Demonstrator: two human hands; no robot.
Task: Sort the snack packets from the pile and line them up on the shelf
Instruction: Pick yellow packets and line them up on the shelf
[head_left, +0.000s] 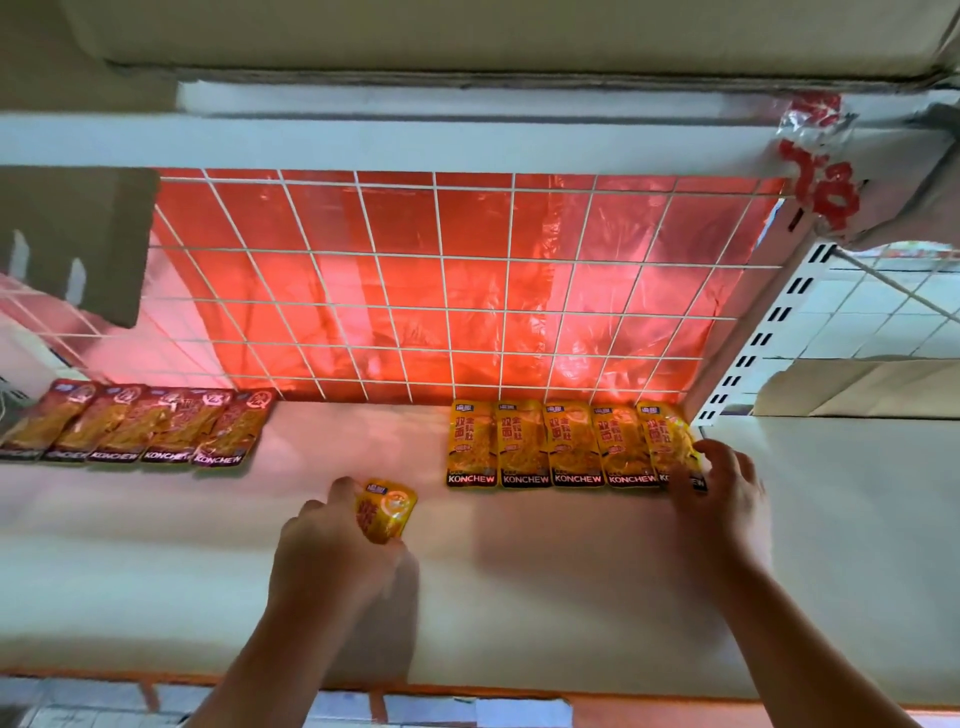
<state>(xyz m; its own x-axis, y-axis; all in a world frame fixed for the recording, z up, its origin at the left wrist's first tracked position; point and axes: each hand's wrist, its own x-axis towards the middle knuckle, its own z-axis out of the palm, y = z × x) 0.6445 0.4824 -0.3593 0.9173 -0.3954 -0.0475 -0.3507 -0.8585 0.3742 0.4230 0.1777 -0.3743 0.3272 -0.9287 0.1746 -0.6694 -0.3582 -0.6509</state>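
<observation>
A row of several yellow snack packets lies side by side at the back right of the white shelf. My right hand rests on the rightmost yellow packet, fingers curled over its lower right corner. My left hand grips another yellow packet above the middle of the shelf, left of the yellow row. At the back left, several dark red packets lie overlapping in their own row.
A white wire grid backed by red plastic film closes the back of the shelf. A slotted white upright stands at the right. A shelf board hangs overhead. A brown cardboard piece sits at the left.
</observation>
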